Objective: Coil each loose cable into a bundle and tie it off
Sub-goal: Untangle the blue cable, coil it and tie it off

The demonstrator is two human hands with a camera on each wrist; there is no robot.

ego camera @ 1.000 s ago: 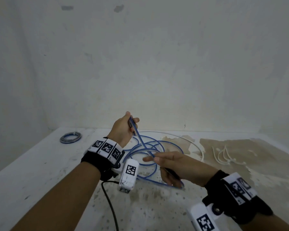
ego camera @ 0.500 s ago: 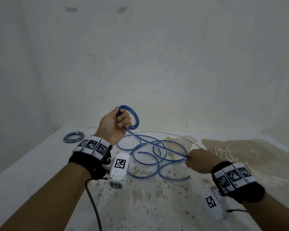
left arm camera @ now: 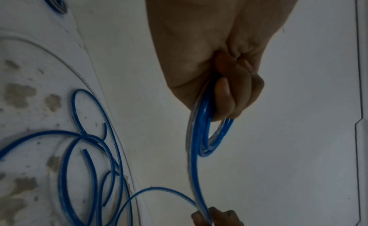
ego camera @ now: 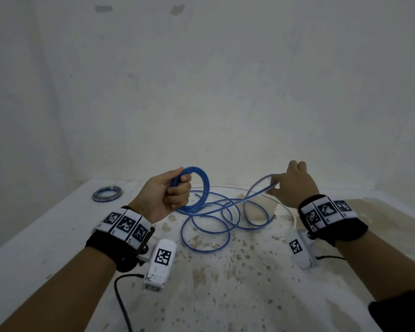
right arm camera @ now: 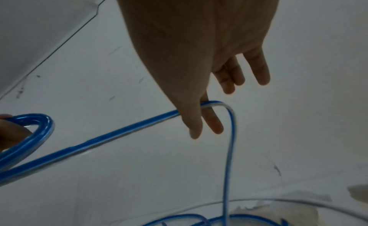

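A blue cable (ego camera: pixel 209 226) lies in loose loops on the stained white table (ego camera: pixel 58 236). My left hand (ego camera: pixel 180 188) is raised above the table and grips a small coil (ego camera: pixel 203 180) of that cable in its fist; the left wrist view shows the fingers (left arm camera: pixel 229 95) curled round the coil (left arm camera: pixel 199 134). From the coil a strand runs right to my right hand (ego camera: pixel 274 186), which pinches it between thumb and forefinger while the other fingers (right arm camera: pixel 256 68) stay straight. In the right wrist view the strand (right arm camera: pixel 119 131) bends over the pinch and drops to the table.
A coiled, tied blue-grey bundle (ego camera: pixel 107 194) lies at the back left of the table. A clear-white cable (ego camera: pixel 290 213) arcs behind the blue loops. Walls close off the back and left of the table.
My right hand has risen from the table and moved right, drawing a strand of blue cable up with it. The left hand still holds its coil in about the same place.
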